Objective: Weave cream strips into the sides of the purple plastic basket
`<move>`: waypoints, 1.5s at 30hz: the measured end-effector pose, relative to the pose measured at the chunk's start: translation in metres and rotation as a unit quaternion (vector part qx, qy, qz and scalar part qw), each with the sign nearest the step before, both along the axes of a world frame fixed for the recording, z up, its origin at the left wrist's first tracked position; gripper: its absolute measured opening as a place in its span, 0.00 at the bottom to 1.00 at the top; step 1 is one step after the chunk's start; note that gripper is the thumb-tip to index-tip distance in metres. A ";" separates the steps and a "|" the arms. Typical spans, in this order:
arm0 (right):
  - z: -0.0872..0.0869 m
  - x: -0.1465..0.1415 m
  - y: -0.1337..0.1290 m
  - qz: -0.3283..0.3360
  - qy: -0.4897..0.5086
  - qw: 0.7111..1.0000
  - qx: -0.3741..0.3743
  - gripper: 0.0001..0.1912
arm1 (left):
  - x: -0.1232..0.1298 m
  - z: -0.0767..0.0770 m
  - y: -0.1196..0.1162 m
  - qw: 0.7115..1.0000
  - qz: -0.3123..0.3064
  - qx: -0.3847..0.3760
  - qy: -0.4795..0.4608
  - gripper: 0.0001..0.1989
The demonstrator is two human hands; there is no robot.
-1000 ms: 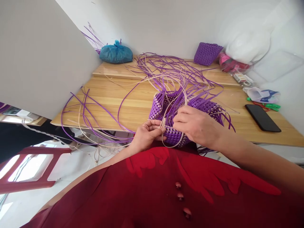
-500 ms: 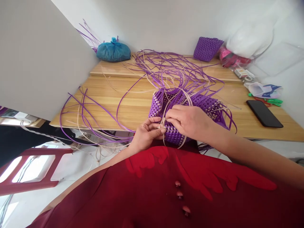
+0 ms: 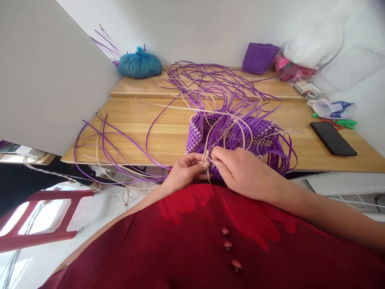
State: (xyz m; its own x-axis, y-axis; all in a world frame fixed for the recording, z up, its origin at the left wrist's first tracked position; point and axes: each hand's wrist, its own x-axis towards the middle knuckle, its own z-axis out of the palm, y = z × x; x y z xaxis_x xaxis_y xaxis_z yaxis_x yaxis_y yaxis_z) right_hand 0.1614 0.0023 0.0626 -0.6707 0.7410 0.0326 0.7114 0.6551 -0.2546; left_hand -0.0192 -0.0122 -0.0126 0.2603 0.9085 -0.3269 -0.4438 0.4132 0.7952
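Note:
A half-woven purple basket [image 3: 228,132] rests at the near edge of the wooden table [image 3: 144,132], with long purple strips [image 3: 210,84] fanning out of its top. My left hand [image 3: 186,170] pinches a cream strip [image 3: 206,154] against the basket's near wall. My right hand [image 3: 243,170] meets it there, fingertips closed on the same cream strip, which loops up over the basket. Both hands hide the basket's lower front.
Loose purple and cream strips [image 3: 105,144] hang off the table's left edge. A blue bag [image 3: 140,66] and a small purple woven basket [image 3: 260,58] stand at the back. A black phone [image 3: 333,138] lies at the right, near bags and clutter [image 3: 331,108]. A red stool [image 3: 39,216] is below left.
My right hand has slid down and left to meet my left hand at the basket's near wall. The cream loop has been drawn upward, and the basket has tilted slightly.

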 end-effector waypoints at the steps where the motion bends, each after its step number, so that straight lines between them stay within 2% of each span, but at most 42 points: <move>1: -0.004 0.000 -0.001 0.000 0.033 0.999 -0.002 0.07 | 0.001 0.000 0.000 1.000 0.003 0.001 -0.002 0.20; 4: -0.014 0.000 0.000 0.015 0.117 0.992 -0.036 0.09 | 0.004 0.002 0.001 1.000 0.020 0.000 -0.001 0.20; 7: -0.018 0.004 0.003 0.028 0.172 0.978 -0.114 0.11 | 0.005 0.002 0.001 0.999 0.032 -0.010 0.019 0.20; 15: -0.026 0.017 0.012 0.032 0.302 0.900 -0.312 0.11 | 0.004 0.001 -0.002 0.996 0.005 -0.034 0.077 0.24; 17: -0.029 0.017 0.014 0.031 0.335 0.878 -0.340 0.11 | 0.004 -0.001 -0.002 0.996 -0.006 -0.022 0.081 0.24; 19: -0.031 0.016 0.015 0.028 0.358 0.869 -0.341 0.12 | 0.004 -0.003 -0.001 0.997 -0.015 -0.011 0.072 0.24; 21: -0.033 0.015 0.015 0.031 0.356 0.885 -0.299 0.13 | 0.004 -0.004 0.001 0.998 -0.019 -0.007 0.052 0.24; 22: -0.034 0.015 0.014 0.031 0.349 0.904 -0.246 0.12 | 0.005 -0.005 0.002 0.999 -0.019 -0.007 0.041 0.24; 24: -0.033 0.017 0.013 0.025 0.333 0.940 -0.074 0.08 | 0.005 -0.004 0.005 0.999 -0.017 -0.008 0.028 0.24; 26: -0.030 0.020 0.010 0.043 0.309 0.945 0.094 0.08 | 0.006 0.000 0.007 1.000 -0.011 -0.002 0.025 0.25; 27: -0.029 0.021 0.008 0.074 0.286 0.946 0.135 0.10 | 0.007 0.002 0.008 1.000 -0.005 0.004 0.025 0.25; 29: -0.029 0.023 0.003 0.156 0.221 0.955 0.117 0.10 | 0.009 0.006 0.010 0.999 0.011 0.017 0.030 0.24; 31: -0.032 0.023 0.000 0.196 0.162 0.966 0.039 0.10 | 0.010 0.008 0.011 0.999 0.024 0.021 0.034 0.23; 34: -0.040 0.021 -0.003 0.171 0.123 0.976 -0.059 0.16 | 0.010 0.007 0.013 0.999 0.024 0.016 0.027 0.23; 37: -0.040 0.020 -0.006 0.169 0.100 0.978 -0.076 0.20 | 0.010 0.003 0.013 0.999 0.029 0.026 0.027 0.23; 39: -0.032 0.020 -0.008 0.171 0.071 0.983 -0.017 0.19 | 0.010 0.002 0.012 0.998 0.040 0.038 0.036 0.23; 41: -0.019 0.021 -0.011 0.185 0.030 0.978 0.094 0.18 | 0.011 0.002 0.011 0.997 0.049 0.045 0.045 0.23; 43: -0.004 0.023 -0.014 0.209 0.000 0.957 0.202 0.19 | 0.012 0.004 0.011 0.996 0.056 0.046 0.049 0.23; 45: 0.009 0.024 -0.014 0.225 -0.014 0.938 0.263 0.20 | 0.012 0.005 0.011 0.996 0.060 0.043 0.047 0.23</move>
